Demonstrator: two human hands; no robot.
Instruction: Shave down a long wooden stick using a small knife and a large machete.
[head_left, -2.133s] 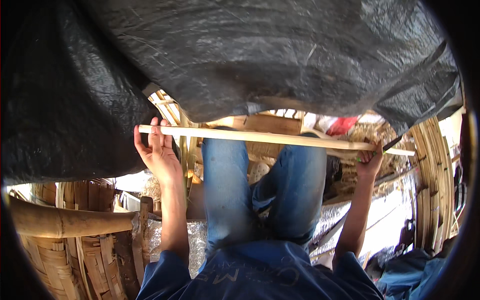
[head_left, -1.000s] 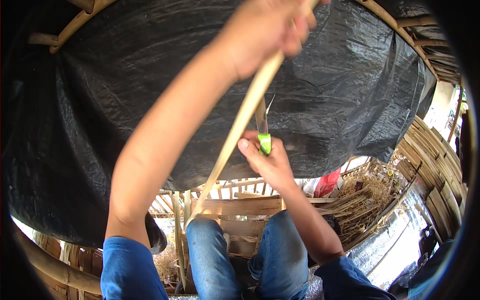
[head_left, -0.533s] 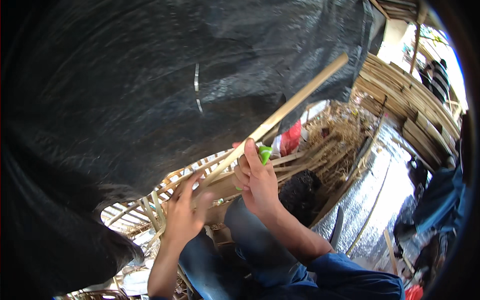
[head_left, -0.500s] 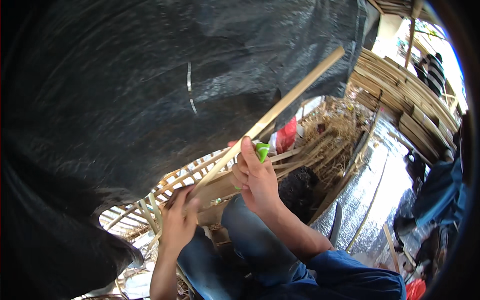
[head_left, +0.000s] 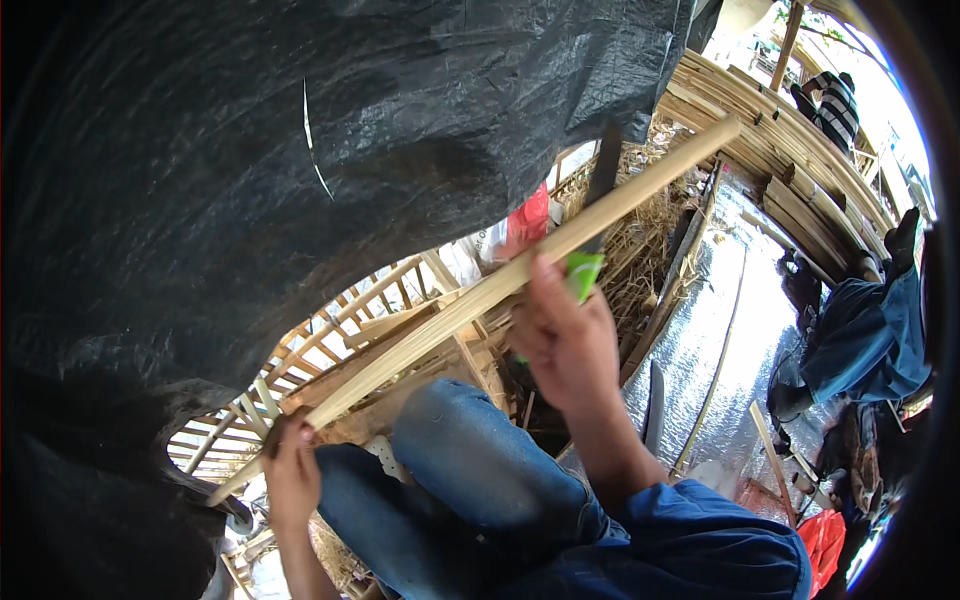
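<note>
A long pale strip of split bamboo [head_left: 440, 325] slants across my lap, its far end up to the right. My left hand [head_left: 292, 472] is closed round it near its lower end. My right hand [head_left: 572, 345] is closed round the green handle of a knife [head_left: 604, 178], the thumb pressed along the strip's near edge. The dark blade points up and away, passing behind the strip. Part of the handle is hidden in my fingers.
Black plastic sheeting [head_left: 300, 200] hangs over the left and far side. A silver foil sheet [head_left: 705, 330] at right bears a dark blade [head_left: 654, 408]. Beyond lie stacked bamboo strips [head_left: 790, 140] and shavings [head_left: 640, 215]. Two other people [head_left: 865, 340] sit at the right.
My left hand has slid down and left toward the strip's lower end. My right hand has moved right, and the knife's blade now shows beyond the strip.
</note>
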